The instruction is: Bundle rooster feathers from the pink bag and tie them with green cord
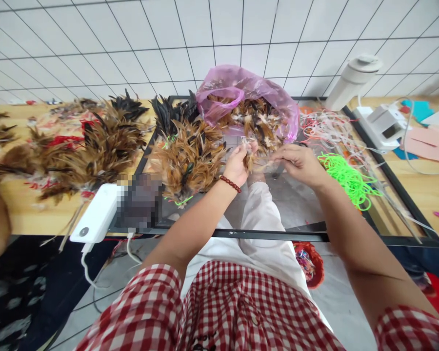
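The left hand (237,163) pinches a small tuft of brown feathers (249,161) above the glass table (300,204), just before the pink bag (249,92). The right hand (298,163) nips its loose ends with closed fingertips. Feather-light, soft and easily crushed, I'd judge (best gripped at the quills).

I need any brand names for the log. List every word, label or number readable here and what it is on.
No text can be read.
White power bank: a round mark only, no legible words.
Block beside it: pixelated, unreadable.
White device: dark panel, nothing legible.
Checked shirt hem: dark marks, cut off and too blurred to read.
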`<state>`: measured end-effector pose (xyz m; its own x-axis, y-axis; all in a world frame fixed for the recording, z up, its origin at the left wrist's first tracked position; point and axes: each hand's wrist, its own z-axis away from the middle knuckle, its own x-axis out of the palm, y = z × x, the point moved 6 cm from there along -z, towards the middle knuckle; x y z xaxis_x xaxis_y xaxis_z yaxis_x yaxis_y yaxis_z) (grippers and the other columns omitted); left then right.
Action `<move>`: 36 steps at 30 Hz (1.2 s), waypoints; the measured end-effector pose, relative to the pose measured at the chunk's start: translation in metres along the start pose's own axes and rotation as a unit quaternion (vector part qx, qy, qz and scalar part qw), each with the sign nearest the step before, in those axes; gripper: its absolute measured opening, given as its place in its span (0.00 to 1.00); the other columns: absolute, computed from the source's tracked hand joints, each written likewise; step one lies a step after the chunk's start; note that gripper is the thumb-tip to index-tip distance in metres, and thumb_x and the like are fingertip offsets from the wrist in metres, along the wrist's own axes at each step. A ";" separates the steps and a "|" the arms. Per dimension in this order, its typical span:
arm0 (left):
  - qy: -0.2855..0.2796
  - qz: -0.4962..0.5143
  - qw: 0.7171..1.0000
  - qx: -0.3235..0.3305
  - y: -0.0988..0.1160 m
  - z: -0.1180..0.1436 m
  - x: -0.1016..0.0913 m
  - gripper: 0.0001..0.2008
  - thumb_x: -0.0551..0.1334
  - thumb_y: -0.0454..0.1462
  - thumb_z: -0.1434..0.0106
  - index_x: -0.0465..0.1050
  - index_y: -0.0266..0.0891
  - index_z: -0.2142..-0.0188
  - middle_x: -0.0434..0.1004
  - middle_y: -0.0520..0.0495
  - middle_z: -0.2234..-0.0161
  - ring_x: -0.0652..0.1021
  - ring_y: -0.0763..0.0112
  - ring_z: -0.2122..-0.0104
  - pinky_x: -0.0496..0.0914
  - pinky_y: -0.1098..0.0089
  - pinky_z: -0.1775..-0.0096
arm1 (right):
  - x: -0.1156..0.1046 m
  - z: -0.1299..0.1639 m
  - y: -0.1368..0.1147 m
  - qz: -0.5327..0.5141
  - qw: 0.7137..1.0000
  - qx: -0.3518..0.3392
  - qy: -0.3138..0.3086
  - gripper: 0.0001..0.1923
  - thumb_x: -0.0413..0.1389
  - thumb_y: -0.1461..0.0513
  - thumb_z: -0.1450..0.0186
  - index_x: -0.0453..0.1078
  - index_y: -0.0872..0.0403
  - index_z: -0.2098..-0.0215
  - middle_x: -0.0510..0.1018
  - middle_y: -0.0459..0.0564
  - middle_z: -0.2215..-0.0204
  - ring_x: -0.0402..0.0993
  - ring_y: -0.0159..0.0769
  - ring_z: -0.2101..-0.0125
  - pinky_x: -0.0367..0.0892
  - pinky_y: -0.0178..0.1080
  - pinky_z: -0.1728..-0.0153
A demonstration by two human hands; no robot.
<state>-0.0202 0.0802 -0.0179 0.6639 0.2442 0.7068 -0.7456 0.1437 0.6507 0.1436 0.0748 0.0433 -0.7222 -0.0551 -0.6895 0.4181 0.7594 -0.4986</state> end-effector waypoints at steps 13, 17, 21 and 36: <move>-0.099 -0.355 0.911 0.186 -0.003 0.019 0.014 0.12 0.67 0.34 0.37 0.75 0.39 0.78 0.76 0.55 0.78 0.73 0.75 0.72 0.66 0.74 0.62 | 0.004 0.001 -0.010 0.185 0.982 0.019 0.026 0.11 0.55 0.60 0.30 0.81 0.50 0.60 0.83 0.54 0.61 0.76 0.44 0.61 0.66 0.46 0.57; -0.128 -0.345 0.916 0.161 -0.010 0.018 0.014 0.13 0.68 0.37 0.36 0.75 0.39 0.77 0.76 0.54 0.78 0.73 0.76 0.74 0.67 0.74 0.64 | 0.002 0.001 -0.009 0.159 0.986 0.039 0.040 0.11 0.55 0.58 0.30 0.80 0.50 0.62 0.83 0.54 0.62 0.76 0.45 0.61 0.67 0.47 0.56; -0.135 -0.323 0.928 0.127 -0.017 0.015 0.012 0.12 0.68 0.38 0.36 0.74 0.38 0.75 0.72 0.55 0.81 0.71 0.78 0.77 0.66 0.75 0.66 | -0.005 0.002 -0.007 0.122 0.985 0.066 0.100 0.11 0.56 0.57 0.30 0.80 0.50 0.58 0.82 0.55 0.62 0.77 0.45 0.61 0.69 0.48 0.56; -0.105 -0.188 0.975 0.057 -0.010 0.025 0.022 0.13 0.68 0.35 0.35 0.72 0.37 0.75 0.65 0.57 0.84 0.68 0.81 0.80 0.64 0.76 0.71 | 0.005 0.000 -0.003 -0.106 0.988 0.068 0.090 0.22 0.55 0.45 0.29 0.80 0.44 0.45 0.81 0.54 0.47 0.76 0.45 0.43 0.66 0.54 0.37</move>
<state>0.0034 0.0601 -0.0024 0.8947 -0.0089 0.4466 -0.4448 0.0748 0.8925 0.1389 0.0722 0.0417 -0.8828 -0.0778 -0.4632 0.3081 0.6484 -0.6962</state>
